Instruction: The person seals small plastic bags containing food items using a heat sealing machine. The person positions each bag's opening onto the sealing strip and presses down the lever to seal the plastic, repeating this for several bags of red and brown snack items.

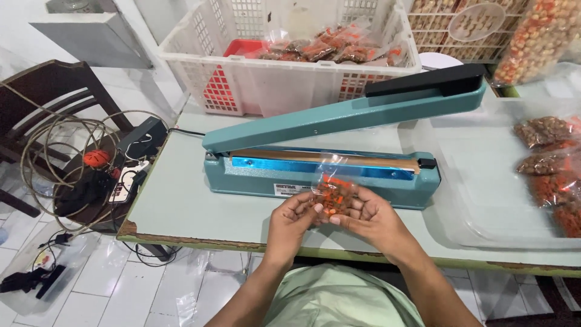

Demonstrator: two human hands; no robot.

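A small clear plastic bag [331, 189] of orange and brown snack pieces is held between both my hands just in front of a teal heat sealer [315, 172]. My left hand [292, 219] grips the bag's left side and my right hand [370, 217] grips its right side. The bag's open top stands up toward the sealer's bar. The sealer's lever arm [357, 112] is raised, its black handle pointing to the upper right.
A white plastic crate [284, 72] with filled snack bags stands behind the sealer. A clear tray [484, 175] at the right holds several filled bags [548, 163]. A dark wooden chair [54, 115] at the left carries coiled cables and a power strip. The table's worn front edge [200, 241] runs below my hands.
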